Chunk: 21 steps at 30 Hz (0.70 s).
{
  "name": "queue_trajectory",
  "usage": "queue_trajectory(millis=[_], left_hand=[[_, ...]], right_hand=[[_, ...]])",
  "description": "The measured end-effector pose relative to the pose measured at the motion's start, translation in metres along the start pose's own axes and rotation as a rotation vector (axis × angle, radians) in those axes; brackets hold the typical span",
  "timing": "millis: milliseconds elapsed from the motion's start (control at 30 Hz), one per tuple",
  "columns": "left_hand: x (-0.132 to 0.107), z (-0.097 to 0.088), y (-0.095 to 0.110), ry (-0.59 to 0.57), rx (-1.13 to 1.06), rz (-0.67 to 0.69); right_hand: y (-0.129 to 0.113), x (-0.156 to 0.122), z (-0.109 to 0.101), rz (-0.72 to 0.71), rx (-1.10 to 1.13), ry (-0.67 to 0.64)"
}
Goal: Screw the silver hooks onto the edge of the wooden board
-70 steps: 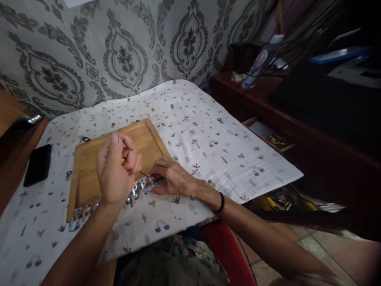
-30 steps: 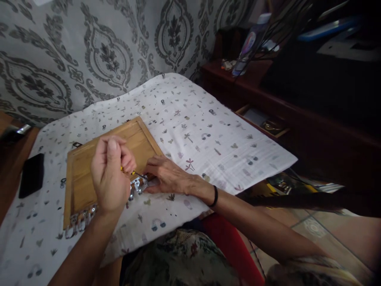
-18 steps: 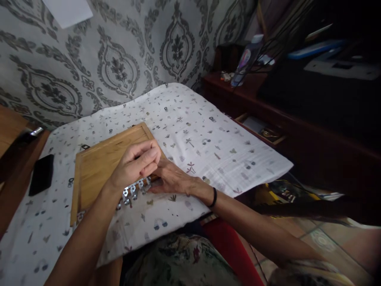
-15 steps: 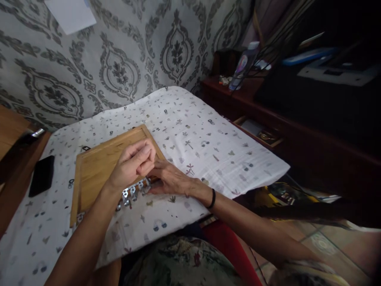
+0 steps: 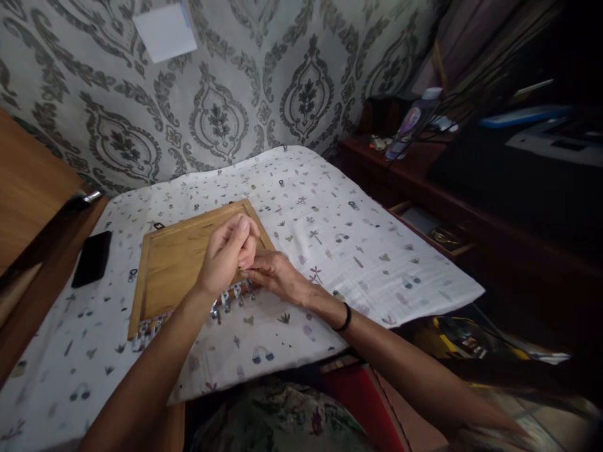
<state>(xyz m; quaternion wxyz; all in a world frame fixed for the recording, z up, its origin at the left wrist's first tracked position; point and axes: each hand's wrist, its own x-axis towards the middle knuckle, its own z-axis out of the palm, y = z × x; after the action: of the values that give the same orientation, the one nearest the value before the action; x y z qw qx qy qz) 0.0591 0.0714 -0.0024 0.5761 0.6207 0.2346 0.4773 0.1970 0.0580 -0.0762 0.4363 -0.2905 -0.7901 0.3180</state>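
Note:
A shallow wooden board with a raised rim (image 5: 179, 263) lies on the patterned cloth. Several shiny metal clips (image 5: 226, 301) line its near edge, partly behind my left forearm. Over the board's right half, my left hand (image 5: 230, 251) is curled into a fist, and whatever it may hold is hidden. My right hand (image 5: 277, 276) meets it from the right, thumb and fingers pinched together just below the fist. A tiny yellowish bit shows at those fingertips, too small to name.
A black phone (image 5: 92, 258) lies left of the board. White printed cloth (image 5: 377, 270) covers the table. To the right stand a dark red desk (image 5: 372, 163) with a bottle (image 5: 412, 125) on it and an open drawer (image 5: 431, 227). Paper (image 5: 164, 32) hangs on the patterned wall.
My right hand has lifted from the clips at the board's near edge to my left fist, its fingertips now pinched. The left hand stays closed. The whole view has shifted.

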Motion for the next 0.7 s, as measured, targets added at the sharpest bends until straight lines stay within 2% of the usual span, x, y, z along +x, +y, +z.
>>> queue_trajectory(millis=[67,133,233,333,433,600,667,700], left_hand=[[-0.008,0.008,-0.001,0.201,0.112,0.067],[-0.016,0.015,-0.002,0.309,0.149,0.093],[-0.022,0.021,-0.006,0.386,0.121,0.108],[-0.019,0.023,-0.011,0.413,0.114,0.132],[-0.012,0.020,-0.011,0.338,0.087,0.131],[-0.003,0.007,-0.001,0.005,-0.068,-0.015],[-0.001,0.001,0.003,-0.051,-0.105,-0.065],[-0.001,-0.001,0.004,-0.038,-0.110,-0.073]], right_hand=[[0.002,0.000,0.001,-0.011,-0.037,0.005],[0.001,-0.001,0.002,-0.033,-0.053,0.004],[-0.002,-0.001,-0.001,-0.037,-0.062,-0.015],[-0.004,-0.004,-0.007,-0.006,-0.122,-0.103],[0.001,-0.012,-0.014,0.033,-0.242,-0.159],[0.009,-0.025,-0.014,0.043,-0.402,-0.187],[0.011,-0.026,-0.012,0.026,-0.433,-0.200],[0.012,-0.025,-0.010,0.018,-0.445,-0.198]])
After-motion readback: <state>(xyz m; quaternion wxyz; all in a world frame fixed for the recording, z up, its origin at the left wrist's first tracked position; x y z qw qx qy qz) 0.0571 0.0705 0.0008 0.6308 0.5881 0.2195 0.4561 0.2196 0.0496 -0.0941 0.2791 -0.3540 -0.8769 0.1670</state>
